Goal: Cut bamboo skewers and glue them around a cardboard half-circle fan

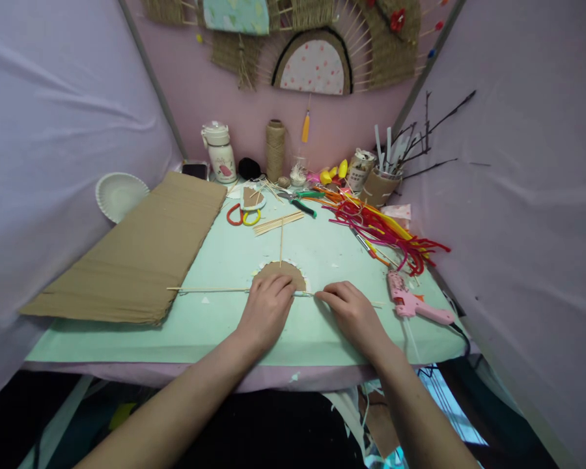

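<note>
A brown cardboard half-circle (279, 269) with a ragged white edge lies on the table in front of me. My left hand (269, 301) presses down on its straight lower side, the fingers bent and close together. One thin wooden stick (209, 290) runs sideways along that side, out to the left and right. To the right of the cardboard, my right hand (346, 306) pinches this stick between thumb and fingers. Another stick (282, 241) points away from me from the top of the half-circle. Part of the cardboard is hidden under my left hand.
A large cardboard sheet (131, 254) covers the left side. Behind are scissors (243, 215), loose skewers (278, 223) and pliers (300, 203). Red and yellow pipe cleaners (381, 228) and a pink glue gun (415, 305) lie right. A twine spool (275, 150) and bottle (221, 156) stand behind.
</note>
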